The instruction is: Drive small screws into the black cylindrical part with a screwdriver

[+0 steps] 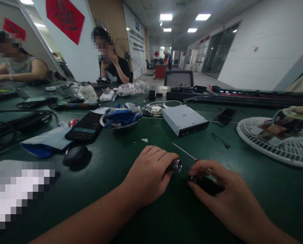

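- Left hand (147,176) wraps round a metal cylinder (176,165), its shiny end poking out past the fingers!
- Right hand (227,193) pinches a thin screwdriver (185,151), shaft angled up-left, tip just beyond the cylinder.
- Hands sit close together, low over the green worktop (255,210).
- Straight ahead, a silver drive unit (184,118) lies beside a metal bowl (117,127) of blue gloves (122,115).

Workshop, office floor: I am working among a green-topped workbench (131,149), screwdriver (184,150), tangled black cables (19,125), metal drive casing (185,120), corridor (197,77) beyond.
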Demonstrator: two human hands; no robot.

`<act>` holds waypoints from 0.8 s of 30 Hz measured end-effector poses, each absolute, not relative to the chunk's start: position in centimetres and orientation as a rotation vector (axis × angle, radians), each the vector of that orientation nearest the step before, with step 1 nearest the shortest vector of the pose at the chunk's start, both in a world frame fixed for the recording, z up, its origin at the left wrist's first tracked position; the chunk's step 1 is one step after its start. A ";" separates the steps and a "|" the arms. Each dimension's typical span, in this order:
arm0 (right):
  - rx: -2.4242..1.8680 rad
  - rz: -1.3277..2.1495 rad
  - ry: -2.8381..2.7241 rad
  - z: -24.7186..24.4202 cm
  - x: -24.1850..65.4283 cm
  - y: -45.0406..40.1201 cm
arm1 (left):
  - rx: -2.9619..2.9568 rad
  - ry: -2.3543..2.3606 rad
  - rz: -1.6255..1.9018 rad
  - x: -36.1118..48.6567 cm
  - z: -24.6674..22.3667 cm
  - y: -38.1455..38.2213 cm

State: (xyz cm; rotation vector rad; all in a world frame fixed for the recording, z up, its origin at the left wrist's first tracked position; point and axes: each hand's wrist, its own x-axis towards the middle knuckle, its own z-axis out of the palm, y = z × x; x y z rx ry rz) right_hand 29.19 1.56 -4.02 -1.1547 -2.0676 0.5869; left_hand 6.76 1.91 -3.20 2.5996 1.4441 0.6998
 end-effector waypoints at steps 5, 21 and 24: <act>-1.061 0.676 -1.895 -4.1 29.2 1.5 | 2.628 1.379 0.705 6.8 -3.1 1.9; -1.037 0.539 -1.936 -3.9 29.4 1.6 | 2.766 1.066 0.667 6.6 -3.3 1.9; -1.107 0.603 -1.938 -3.9 29.3 1.6 | 2.795 1.040 0.678 6.5 -3.3 1.8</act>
